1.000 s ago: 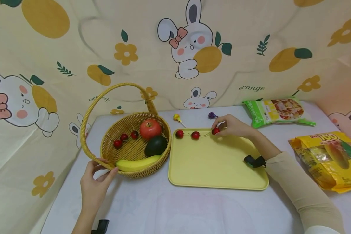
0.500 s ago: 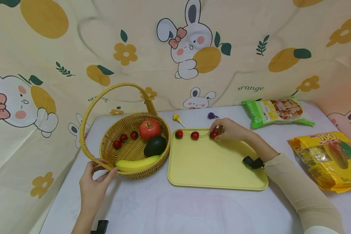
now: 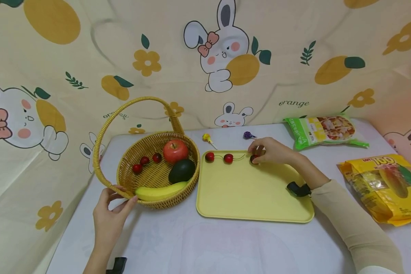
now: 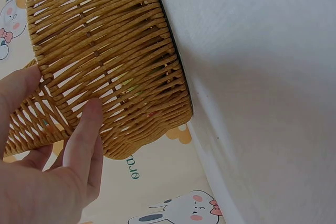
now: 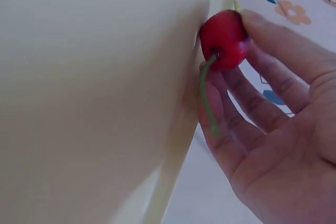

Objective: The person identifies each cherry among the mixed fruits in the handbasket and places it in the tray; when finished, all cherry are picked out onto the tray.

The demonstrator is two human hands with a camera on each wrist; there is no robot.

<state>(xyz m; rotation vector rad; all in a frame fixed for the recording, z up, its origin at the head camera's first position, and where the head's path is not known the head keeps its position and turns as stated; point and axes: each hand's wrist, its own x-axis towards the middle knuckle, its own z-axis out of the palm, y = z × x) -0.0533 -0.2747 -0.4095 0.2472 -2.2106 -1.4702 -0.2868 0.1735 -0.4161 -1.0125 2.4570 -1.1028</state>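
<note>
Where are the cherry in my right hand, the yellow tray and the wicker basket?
cherry (image 5: 224, 39), right wrist view, on its red skin.
yellow tray (image 3: 253, 194), head view, on its bare floor.
wicker basket (image 4: 110, 51), left wrist view, on its woven side wall.

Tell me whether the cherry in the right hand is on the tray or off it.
On: the cherry rests at the yellow tray's far edge, pinched by the right hand.

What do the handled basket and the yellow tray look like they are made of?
The basket, which the left hand holds at the rim, looks like woven wicker or rattan: tan strands in an open crisscross weave, matte, though it could be an imitation. The tray looks like moulded plastic: one even pale yellow, smooth, with rounded corners and a raised lip. The right hand pinches a glossy red cherry at its far edge.
</note>
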